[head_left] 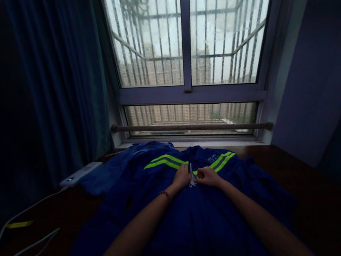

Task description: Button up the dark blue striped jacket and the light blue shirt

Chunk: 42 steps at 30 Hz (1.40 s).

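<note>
A blue work jacket (189,229) with bright yellow-green and grey stripes across the chest lies spread out in front of me. Small white lettering shows on its upper right chest. My left hand (182,176), a bracelet on its wrist, is closed on the left side of the front opening, just below the stripe. Close beside it, my right hand (208,176) pinches the opposite edge with curled fingers. Between the hands is a narrow whitish patch (192,180), too small to identify. The fingertips are partly hidden.
Left of the jacket lie lighter blue cloth (98,177) and a white power strip (81,173) with a white cable (30,208). A yellow tag (19,224) lies near the cable. Behind are a barred window (196,36) and a rail (195,127); a dark curtain (63,70) hangs left.
</note>
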Tool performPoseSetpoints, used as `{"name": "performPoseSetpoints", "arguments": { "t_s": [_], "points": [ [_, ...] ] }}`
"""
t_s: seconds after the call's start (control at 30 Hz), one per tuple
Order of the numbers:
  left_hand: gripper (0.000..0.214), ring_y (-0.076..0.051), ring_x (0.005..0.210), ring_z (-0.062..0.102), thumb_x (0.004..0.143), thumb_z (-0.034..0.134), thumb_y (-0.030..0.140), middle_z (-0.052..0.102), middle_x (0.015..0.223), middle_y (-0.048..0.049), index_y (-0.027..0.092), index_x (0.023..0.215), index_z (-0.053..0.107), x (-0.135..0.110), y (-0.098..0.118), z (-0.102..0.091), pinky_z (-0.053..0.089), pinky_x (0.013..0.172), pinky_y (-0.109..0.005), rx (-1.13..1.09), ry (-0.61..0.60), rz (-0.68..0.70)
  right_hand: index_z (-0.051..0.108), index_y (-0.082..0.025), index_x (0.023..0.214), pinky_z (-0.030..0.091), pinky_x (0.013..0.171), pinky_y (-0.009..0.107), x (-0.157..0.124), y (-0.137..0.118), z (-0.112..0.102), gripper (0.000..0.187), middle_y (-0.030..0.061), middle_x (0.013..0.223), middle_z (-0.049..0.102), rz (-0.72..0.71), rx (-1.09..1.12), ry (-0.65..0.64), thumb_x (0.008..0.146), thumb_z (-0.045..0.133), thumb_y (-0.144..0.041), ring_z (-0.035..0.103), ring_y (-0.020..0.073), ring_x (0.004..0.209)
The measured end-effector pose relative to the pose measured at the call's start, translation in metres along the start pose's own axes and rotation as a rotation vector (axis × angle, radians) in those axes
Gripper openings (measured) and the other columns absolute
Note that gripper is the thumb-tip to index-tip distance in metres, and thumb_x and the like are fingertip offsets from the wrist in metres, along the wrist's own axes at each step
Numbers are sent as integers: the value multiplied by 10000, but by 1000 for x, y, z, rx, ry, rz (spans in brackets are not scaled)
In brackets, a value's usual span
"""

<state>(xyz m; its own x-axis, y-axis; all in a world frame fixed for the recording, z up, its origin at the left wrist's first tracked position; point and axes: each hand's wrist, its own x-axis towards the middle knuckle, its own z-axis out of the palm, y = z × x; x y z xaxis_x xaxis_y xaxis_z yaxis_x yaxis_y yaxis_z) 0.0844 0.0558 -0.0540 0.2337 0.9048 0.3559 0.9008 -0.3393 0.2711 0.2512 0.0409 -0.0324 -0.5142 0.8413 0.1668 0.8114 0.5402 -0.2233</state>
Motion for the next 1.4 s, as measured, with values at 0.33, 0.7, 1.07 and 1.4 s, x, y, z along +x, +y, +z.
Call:
{"name": "performPoseSetpoints", "arguments": {
  "t_s": [0.33,0.7,1.07,1.4],
  "points": [
    [130,-195,910,497,758,444,180,547,917,-97,140,812,555,-14,2,-4,361,825,-306,-77,81,69,592,-130,597,258,460,205,-6,9,-17,191,2,544,532,85,183,-329,515,654,-291,449,106,495],
    [170,-138,765,589,771,441,112,642,833,-81,112,831,600,2,-13,-10,435,686,-235,-407,162,-178,540,-124,583,208,428,202,-6,9,1,188,-30,463,421,215,570,-118,623,559,-307,358,65,435],
    [158,-172,852,545,645,599,114,611,867,-87,121,801,623,-4,-13,-10,393,771,-268,-273,146,-163,530,-107,594,195,366,178,-7,32,0,297,-55,413,410,208,1098,-241,576,662,-372,324,32,356],
    [127,-172,836,507,697,539,127,567,859,-76,140,813,591,-10,-6,-15,365,758,-262,-126,113,-83,537,-123,724,305,426,170,-14,28,-6,299,-12,551,525,209,1244,-160,652,597,-407,451,58,460]
  ]
}}
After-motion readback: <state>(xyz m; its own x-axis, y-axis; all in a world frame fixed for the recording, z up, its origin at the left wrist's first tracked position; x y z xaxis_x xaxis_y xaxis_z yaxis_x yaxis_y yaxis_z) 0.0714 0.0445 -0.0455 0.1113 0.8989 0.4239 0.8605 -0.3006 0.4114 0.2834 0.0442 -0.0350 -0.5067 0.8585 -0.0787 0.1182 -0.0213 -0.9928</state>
